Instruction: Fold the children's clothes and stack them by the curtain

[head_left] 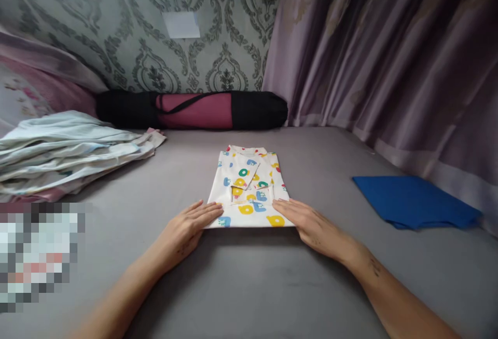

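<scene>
A white garment (249,208) printed with yellow, blue, green and red shapes lies folded into a neat rectangle, its collar at the far end. Across its near left corner rest the outstretched fingers of my left hand (194,220), palm down. My right hand (307,220) lies the same way on the near right corner, fingers extended and close together. Both thumbs are hidden from view. The garment's near edge runs straight between the two hands, with a shadow below it.
The grey surface (249,287) spreads all around. Rumpled pale cloth (73,147) is heaped at left, and a flat blue sheet (412,199) lies at right. A long black and maroon bag (194,110) stretches along the patterned wall. Purple curtains (350,54) hang at right.
</scene>
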A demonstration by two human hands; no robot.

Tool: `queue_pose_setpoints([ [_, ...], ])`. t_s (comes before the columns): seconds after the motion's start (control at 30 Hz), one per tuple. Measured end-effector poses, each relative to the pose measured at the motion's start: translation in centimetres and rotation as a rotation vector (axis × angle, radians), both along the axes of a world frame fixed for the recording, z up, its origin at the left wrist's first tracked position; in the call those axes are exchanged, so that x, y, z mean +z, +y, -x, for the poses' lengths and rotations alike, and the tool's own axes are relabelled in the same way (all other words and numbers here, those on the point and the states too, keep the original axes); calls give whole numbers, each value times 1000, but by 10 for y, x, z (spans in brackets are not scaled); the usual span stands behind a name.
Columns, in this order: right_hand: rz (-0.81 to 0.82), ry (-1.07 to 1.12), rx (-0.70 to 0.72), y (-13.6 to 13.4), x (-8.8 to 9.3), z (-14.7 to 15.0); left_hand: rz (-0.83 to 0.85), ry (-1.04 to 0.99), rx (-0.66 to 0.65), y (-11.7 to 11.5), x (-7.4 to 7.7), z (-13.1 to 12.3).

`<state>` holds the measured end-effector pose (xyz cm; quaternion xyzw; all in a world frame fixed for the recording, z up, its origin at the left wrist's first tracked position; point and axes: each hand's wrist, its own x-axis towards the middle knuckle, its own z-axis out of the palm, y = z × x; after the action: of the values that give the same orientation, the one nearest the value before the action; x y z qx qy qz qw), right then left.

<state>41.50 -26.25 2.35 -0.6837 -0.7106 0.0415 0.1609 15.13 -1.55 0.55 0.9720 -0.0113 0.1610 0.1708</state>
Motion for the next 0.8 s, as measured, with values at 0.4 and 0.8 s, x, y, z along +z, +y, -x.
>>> queue_pose_setpoints([
  [0.4,383,302,94,-41,78,19,293,202,-119,-39,80,34],
  [0.8,319,876,-204,-12,80,7,934,260,249,-21,90,9],
])
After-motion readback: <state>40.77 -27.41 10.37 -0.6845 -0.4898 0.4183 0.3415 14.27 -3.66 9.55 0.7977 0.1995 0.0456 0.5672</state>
